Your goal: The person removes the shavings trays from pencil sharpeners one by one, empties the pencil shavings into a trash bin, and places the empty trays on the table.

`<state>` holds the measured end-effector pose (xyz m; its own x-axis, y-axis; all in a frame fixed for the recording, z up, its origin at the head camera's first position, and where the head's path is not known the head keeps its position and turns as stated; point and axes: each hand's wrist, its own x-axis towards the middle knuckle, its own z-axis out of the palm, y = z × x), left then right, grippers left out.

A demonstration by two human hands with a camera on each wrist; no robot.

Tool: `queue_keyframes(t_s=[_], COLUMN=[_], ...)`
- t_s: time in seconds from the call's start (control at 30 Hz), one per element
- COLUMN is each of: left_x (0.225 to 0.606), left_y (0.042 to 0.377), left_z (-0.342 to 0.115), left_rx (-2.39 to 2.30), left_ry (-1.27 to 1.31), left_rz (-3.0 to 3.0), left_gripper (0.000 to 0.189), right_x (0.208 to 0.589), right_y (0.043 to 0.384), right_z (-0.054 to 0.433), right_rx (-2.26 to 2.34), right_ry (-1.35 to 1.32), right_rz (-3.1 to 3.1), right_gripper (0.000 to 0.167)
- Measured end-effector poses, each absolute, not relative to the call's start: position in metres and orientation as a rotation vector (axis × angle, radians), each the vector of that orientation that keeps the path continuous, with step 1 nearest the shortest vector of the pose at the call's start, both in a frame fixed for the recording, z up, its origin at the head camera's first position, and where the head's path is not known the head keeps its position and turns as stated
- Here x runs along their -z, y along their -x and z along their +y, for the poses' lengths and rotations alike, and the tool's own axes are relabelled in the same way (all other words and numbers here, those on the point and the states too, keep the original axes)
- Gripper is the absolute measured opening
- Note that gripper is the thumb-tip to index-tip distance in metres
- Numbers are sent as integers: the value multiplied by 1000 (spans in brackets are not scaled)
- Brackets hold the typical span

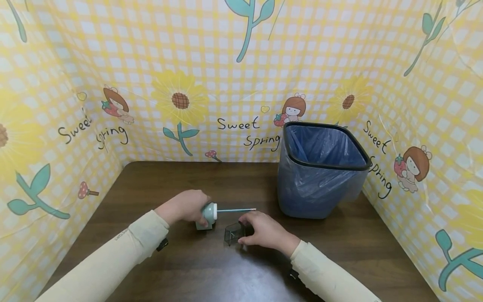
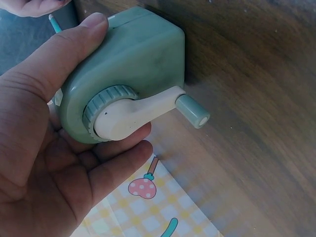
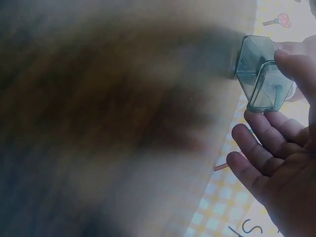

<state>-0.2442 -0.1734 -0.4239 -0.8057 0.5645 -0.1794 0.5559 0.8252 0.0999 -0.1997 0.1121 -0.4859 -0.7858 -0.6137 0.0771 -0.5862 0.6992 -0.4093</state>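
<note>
A green hand-crank pencil sharpener [image 1: 209,214] sits at mid-table, gripped by my left hand [image 1: 188,204], thumb on one side and fingers beneath the other. In the left wrist view the sharpener's white crank [image 2: 143,111] with its green knob faces the camera. A blue pencil [image 1: 235,210] sticks out of the sharpener's white front, pointing right. Just right of the sharpener, my right hand [image 1: 267,230] pinches a see-through smoky shavings drawer [image 1: 232,234] between thumb and fingers, apart from the sharpener. The drawer [image 3: 256,54] looks tilted in the right wrist view; whether it holds shavings I cannot tell.
A trash bin [image 1: 320,188] lined with a blue bag and rimmed in black stands at the back right, beyond my right hand. Brown wooden tabletop [image 1: 170,260] lies beneath. Yellow checked cloth [image 1: 226,84] walls the back and both sides.
</note>
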Motion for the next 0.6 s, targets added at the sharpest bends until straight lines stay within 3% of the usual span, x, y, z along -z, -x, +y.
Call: queue_keyframes(t_s=[0.6], left_x=[424], left_y=[242], left_z=[-173], left_rx=[-48], left_ry=[-889], left_rz=[2820], left_gripper=[56], right_x=[483], right_y=[198], right_z=[113], right_rx=[533], right_ry=[1040], right_rz=[2865], right_gripper=[56])
